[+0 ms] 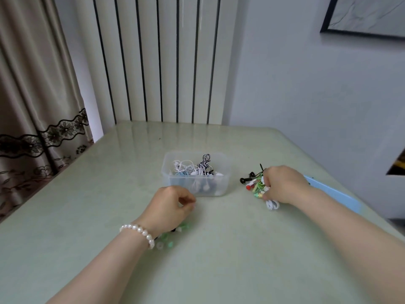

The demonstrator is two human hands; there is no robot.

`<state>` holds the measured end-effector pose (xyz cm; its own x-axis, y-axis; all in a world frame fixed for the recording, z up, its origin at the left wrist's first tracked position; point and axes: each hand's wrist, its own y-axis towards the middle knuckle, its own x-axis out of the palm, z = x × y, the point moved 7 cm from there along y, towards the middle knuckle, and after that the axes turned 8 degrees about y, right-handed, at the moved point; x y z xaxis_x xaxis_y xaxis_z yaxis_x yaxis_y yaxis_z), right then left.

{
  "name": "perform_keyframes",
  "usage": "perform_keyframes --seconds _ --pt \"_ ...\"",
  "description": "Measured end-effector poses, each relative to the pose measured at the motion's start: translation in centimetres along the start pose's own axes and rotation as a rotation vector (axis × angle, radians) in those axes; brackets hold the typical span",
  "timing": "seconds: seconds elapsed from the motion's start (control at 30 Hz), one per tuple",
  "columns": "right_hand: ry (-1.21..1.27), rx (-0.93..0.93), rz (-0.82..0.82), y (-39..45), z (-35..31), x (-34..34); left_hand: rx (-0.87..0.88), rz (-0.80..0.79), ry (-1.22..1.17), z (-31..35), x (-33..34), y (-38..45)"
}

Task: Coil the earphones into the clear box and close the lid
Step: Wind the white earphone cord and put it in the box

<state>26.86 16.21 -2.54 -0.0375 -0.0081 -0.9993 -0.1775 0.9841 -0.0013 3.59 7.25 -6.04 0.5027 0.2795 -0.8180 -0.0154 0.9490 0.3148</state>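
Clear box (195,183) at frame centre on the pale green bench (87,216), lid off, holding coiled white, blue and striped earphones (192,170). Right hand (282,185), right of centre, grip clamped on a tangle of green, red, black and white earphones (256,186). Left hand (168,207), just below the box, fingers curled; contents of grip indeterminate. Pearl bracelet (138,233) on left wrist. Blue lid (337,194) behind right forearm.

The clear box (196,174) stands open and upright, holding tangled white, blue and black-and-white striped earphones (192,170). At its three o'clock lies a loose bundle of black, red, green and white earphones (255,185). Beyond that, also at three o'clock, lies the flat blue lid (333,193).
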Motion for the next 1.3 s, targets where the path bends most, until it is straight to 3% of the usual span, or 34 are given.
perform_keyframes --seconds 0.3,0.6,0.7,0.8,0.87,0.93,1.03,1.2,1.3 --pt "0.259 0.058 0.286 0.3 1.5 -4.8 -0.017 -0.007 -0.008 -0.2 0.2 0.0" --pt "0.735 -0.098 0.489 -0.9 -1.3 -9.4 -0.103 -0.002 -0.177 -0.6 0.3 0.2" --pt "1.077 -0.174 0.349 -1.4 -3.8 -8.4 -0.192 0.007 -0.516 0.0 0.0 0.0" --pt "1.363 -0.232 0.06 -2.3 -7.1 -6.4 -0.297 0.001 -0.932 1.0 -0.4 -0.2" --pt "1.554 -0.256 -0.123 -2.9 -9.0 -4.8 -0.392 -0.062 -1.194 1.2 0.1 -0.3" --pt "1.677 -0.254 -0.203 -3.0 -9.9 -3.5 -0.448 -0.178 -1.334 1.7 0.7 -0.6" --pt "1.69 -0.198 -0.182 -2.5 -9.6 -2.0 -0.454 -0.297 -1.412 2.3 1.1 -1.0" --pt "1.457 -0.131 -0.149 -1.5 -7.9 -0.3 -0.456 -0.235 -1.383 1.3 0.8 -0.7" --pt "1.364 -0.194 -0.265 -2.0 -8.5 1.0 -0.439 -0.237 -1.317 1.4 1.2 -0.8"
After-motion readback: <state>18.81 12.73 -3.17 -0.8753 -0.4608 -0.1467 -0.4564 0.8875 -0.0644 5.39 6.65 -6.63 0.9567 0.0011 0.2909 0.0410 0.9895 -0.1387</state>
